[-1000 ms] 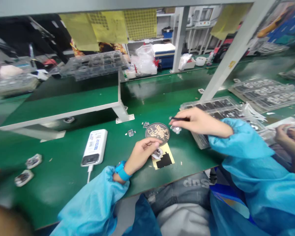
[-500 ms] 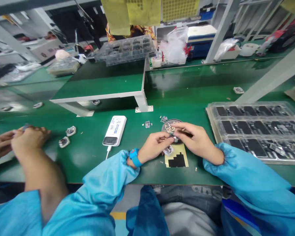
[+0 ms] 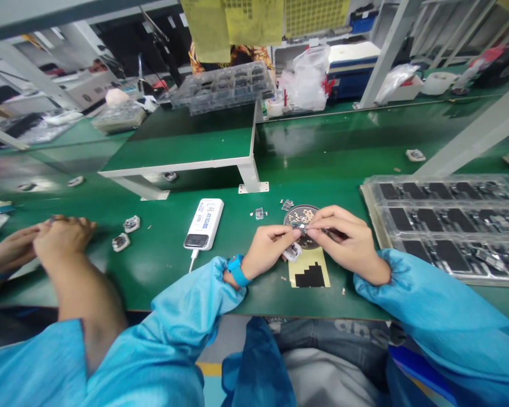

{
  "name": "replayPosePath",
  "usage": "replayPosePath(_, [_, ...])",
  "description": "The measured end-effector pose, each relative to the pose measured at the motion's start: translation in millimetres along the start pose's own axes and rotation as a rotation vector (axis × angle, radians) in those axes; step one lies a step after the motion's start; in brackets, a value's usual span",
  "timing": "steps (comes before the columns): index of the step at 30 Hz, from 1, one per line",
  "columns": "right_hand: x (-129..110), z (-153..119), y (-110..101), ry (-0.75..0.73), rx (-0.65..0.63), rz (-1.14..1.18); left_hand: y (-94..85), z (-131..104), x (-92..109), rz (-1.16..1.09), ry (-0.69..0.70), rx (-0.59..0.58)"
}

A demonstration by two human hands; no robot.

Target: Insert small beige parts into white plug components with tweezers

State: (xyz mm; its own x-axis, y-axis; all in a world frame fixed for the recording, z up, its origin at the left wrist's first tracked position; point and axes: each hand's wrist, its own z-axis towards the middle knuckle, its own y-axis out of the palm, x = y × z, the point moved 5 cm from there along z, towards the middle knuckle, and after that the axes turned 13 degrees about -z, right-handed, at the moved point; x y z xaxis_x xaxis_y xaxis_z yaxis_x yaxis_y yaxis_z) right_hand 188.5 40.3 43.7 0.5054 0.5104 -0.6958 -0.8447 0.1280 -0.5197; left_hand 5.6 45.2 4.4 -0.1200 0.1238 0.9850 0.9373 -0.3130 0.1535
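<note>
Over a round dark dish of small tan pieces, my two hands meet at the fingertips. My left hand is closed, thumb and fingers pinching a tiny electronic part. From the other side, my right hand pinches at the same small part with thumb and forefinger. Its exact kind is too small to make out. Just below my left fingertips is a white-rimmed housing, partly covered by the hand. A yellow sheet with black adhesive cut-outs lies in front of the dish.
Two small metal assemblies lie behind my left hand. A white power bank with a cable stands left. On the right is a clear tray of dark parts. A co-worker's hands are at far left, near two white housings.
The view has shifted slightly, so most things sit a little further right. My fingertips have risen slightly and straightened around the small part, exposing more of it.
</note>
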Motion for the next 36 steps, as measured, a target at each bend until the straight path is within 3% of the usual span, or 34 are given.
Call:
replayPosePath(6, [19.1, -4.0, 14.9, 0.234, -0.061, 0.092, 3.0, -0.9, 0.4, -0.084, -0.028, -0.008])
replayPosePath(12, [31.5, -4.6, 10.7, 0.445, 0.056, 0.251, -0.7, 5.5, 1.2, -0.244, -0.006, 0.018])
replayPosePath(21, [19.2, -6.4, 18.3, 0.429, -0.245, 0.242, -15.5, 10.0, 0.6, -0.084, 0.067, 0.148])
replayPosePath(30, [21.1, -5.7, 25.6, 0.523, -0.276, 0.207, -10.3, 1.5, 15.7, 0.013, 0.196, 0.115])
replayPosePath(36, [26.2, -6.9, 23.7, 0.605, -0.287, 0.261, -4.8, 1.5, 11.6, 0.01, 0.241, 0.006])
